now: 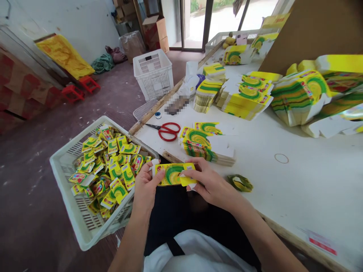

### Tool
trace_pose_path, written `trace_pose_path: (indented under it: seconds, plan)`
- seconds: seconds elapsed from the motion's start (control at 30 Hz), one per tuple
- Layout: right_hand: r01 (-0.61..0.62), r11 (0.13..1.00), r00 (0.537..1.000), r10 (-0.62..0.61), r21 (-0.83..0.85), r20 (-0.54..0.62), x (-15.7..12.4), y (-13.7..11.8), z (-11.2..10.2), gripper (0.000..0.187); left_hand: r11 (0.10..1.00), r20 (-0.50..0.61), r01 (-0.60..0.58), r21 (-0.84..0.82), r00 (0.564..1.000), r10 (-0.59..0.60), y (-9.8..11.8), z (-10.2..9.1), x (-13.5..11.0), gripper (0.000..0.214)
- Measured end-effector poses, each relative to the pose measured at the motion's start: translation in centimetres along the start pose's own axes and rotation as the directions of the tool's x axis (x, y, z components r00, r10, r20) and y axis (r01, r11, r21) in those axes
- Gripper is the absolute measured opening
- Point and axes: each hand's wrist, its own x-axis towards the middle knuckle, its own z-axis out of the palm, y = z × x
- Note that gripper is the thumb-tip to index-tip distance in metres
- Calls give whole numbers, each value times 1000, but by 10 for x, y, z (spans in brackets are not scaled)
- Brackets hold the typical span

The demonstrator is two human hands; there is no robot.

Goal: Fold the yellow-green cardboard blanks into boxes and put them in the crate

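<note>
Between my two hands is a small yellow-and-green printed carton, held level above my lap at the table's edge. My left hand grips its left end, thumb on the printed face. The fingers of my right hand close on the right end, where a yellow flap and a white edge stick out. Just beyond the carton lies a stack of flat cartons. To the right of my right hand, a dark green-and-yellow packet rests on the white table.
A white plastic basket full of yellow cartons stands at my left. Red-handled scissors and a rubber band lie on the table. More carton stacks fill its far side. Another white basket stands on the floor.
</note>
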Motion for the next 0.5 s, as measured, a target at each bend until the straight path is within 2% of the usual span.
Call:
trace_pose_path:
  seconds: [0.1,0.2,0.3,0.37,0.4,0.43,0.47,0.5]
  plan:
    - [-35,995,991,46,92,-124,1,-1,8,31,999,25,23,24,999,-23,1,1,-1,54]
    - [-69,968,949,138,242,-282,3,-2,23,43,999,54,23,39,998,-25,1,5,-3,52]
    - [-83,968,937,157,239,-311,8,-5,30,49,997,50,-24,77,999,20,0,1,-2,49]
    - [-97,977,934,156,191,-322,11,-5,25,58,979,-42,-114,170,992,123,3,-13,1,45]
    - [-115,980,923,166,161,-348,12,-3,19,61,955,-123,-172,244,971,206,6,-24,4,42]
    - [-147,982,901,183,121,-393,14,0,11,59,910,-233,-234,343,917,324,9,-37,7,40]
    - [-198,978,867,207,67,-453,15,5,3,52,846,-331,-269,462,832,445,14,-51,12,39]
    - [-269,963,824,231,2,-517,17,10,-5,43,773,-376,-266,576,754,539,17,-65,16,40]
